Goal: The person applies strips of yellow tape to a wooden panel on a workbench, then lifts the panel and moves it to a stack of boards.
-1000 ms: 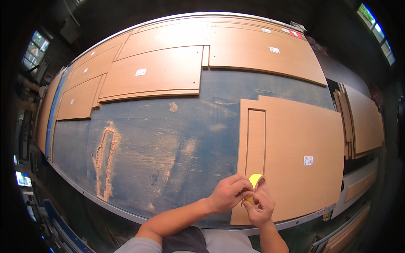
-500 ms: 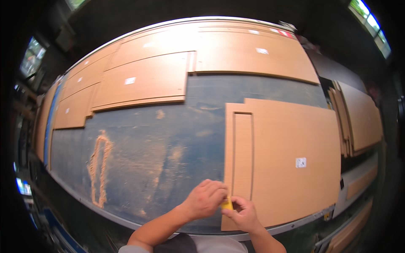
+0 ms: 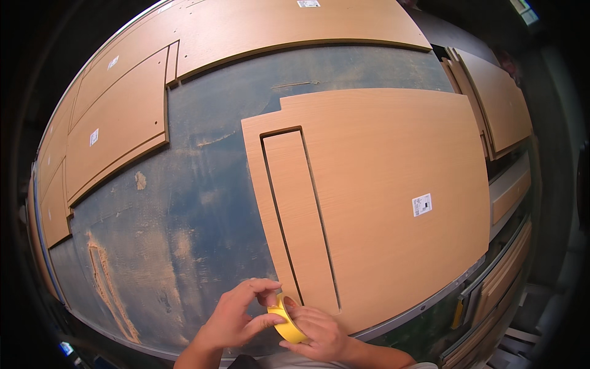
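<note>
A roll of yellow tape (image 3: 287,328) is held over the near edge of the large wood-coloured panel (image 3: 393,154). My right hand (image 3: 321,335) grips it from the right, the fingers reaching into the ring's opening. From the left, my left hand (image 3: 236,317) has its thumb and forefinger curved round the roll's edge, touching the tape. Whether a loose end of tape lies between those fingers cannot be made out. The panel beneath has a stepped far-left corner, a long narrow rectangular slot outline on its left side and a white label (image 3: 422,205).
Several cut panels (image 3: 123,123) lie along the far and left parts of the blue-grey table (image 3: 209,184). Sawdust (image 3: 110,289) traces a narrow outline at the left. Beyond the table's right edge stand stacked boards (image 3: 491,101), with more boards (image 3: 501,277) lower down.
My view has shifted right and closer to the near panel. The tape roll has turned, so its open ring now shows, and my left fingers have spread from a closed grip.
</note>
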Available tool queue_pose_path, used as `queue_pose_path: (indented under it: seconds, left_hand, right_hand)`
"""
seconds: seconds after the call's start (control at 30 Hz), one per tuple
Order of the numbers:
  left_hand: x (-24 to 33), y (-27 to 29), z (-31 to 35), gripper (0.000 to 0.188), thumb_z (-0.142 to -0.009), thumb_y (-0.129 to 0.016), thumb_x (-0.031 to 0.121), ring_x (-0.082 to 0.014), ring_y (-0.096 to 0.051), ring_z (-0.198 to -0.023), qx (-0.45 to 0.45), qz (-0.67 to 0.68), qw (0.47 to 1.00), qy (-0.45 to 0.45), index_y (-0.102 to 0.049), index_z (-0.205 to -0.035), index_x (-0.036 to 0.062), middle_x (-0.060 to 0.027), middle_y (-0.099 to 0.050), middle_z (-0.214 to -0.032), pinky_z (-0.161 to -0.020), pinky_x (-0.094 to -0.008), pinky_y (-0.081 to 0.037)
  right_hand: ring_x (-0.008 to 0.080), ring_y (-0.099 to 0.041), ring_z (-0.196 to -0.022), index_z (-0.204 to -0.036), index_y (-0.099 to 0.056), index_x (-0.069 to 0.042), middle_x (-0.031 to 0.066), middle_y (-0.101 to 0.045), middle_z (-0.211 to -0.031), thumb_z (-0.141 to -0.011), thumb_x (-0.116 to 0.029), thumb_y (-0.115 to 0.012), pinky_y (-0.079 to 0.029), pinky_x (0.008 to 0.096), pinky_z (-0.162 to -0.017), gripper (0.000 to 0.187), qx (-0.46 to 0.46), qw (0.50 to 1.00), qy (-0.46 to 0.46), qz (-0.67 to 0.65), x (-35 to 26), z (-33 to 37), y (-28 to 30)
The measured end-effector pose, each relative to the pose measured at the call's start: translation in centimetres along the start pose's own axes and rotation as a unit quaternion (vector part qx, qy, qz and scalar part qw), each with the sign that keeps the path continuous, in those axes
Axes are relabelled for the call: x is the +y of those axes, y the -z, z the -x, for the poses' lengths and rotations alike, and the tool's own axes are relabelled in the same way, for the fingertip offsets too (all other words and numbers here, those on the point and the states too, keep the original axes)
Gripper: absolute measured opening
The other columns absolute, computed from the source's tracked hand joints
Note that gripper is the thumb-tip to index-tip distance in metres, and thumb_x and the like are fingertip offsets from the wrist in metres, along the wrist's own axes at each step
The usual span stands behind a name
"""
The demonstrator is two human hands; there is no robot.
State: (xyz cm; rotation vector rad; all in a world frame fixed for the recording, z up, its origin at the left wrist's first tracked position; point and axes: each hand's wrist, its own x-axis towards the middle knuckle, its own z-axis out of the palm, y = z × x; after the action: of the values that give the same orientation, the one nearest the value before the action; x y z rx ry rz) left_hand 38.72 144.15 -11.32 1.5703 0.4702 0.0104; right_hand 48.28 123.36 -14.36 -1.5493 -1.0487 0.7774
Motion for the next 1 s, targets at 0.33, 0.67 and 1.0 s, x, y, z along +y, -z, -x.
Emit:
queue_pose_path:
  seconds: [0.33, 0.67, 1.0]
  left_hand:
    - [-0.2, -0.1, -2.2, 0.027, -0.076, -0.081, -0.009, -0.0274, -0.066, -0.08, 0.083, -0.17, 0.971, -0.148, -0.069, -0.096, 0.0036, -0.0093, -0.067, -0.084, -0.074, -0.0386, -0.054]
    - [0.6, -0.6, 0.8, 0.026, -0.081, -0.077, -0.014, -0.0221, -0.074, -0.08, 0.037, -0.115, 0.985, -0.122, -0.066, -0.102, -0.0022, -0.0095, -0.067, -0.086, -0.075, -0.0319, -0.06]
    - [2.4, -1.5, -8.6, 0.015, -0.077, -0.085, -0.003, -0.0184, -0.071, -0.074, -0.011, -0.257, 0.939, -0.227, -0.072, -0.083, 0.0023, -0.0089, -0.071, -0.08, -0.067, -0.0307, -0.056]
  right_hand:
    - [0.0329, -0.071, -0.094, -0.154, -0.041, 0.006, 0.0207, -0.069, -0.12, -0.089, -0.017, -0.081, -0.06, 0.0391, -0.082, 0.08, 0.053, 0.988, -0.13, 0.063, -3.6, 2.0, -1.3]
    - [0.0319, -0.072, -0.087, -0.161, -0.038, -0.005, 0.0164, -0.067, -0.114, -0.089, -0.012, -0.079, -0.062, 0.0368, -0.071, 0.083, 0.082, 0.985, -0.152, 0.03, -5.7, 7.4, -3.2]
    - [0.0284, -0.067, -0.068, -0.156, -0.052, -0.016, 0.0129, -0.058, -0.1, -0.082, -0.003, -0.075, -0.059, 0.0381, -0.057, 0.078, 0.162, 0.943, -0.125, 0.262, -6.1, 11.4, -2.7]
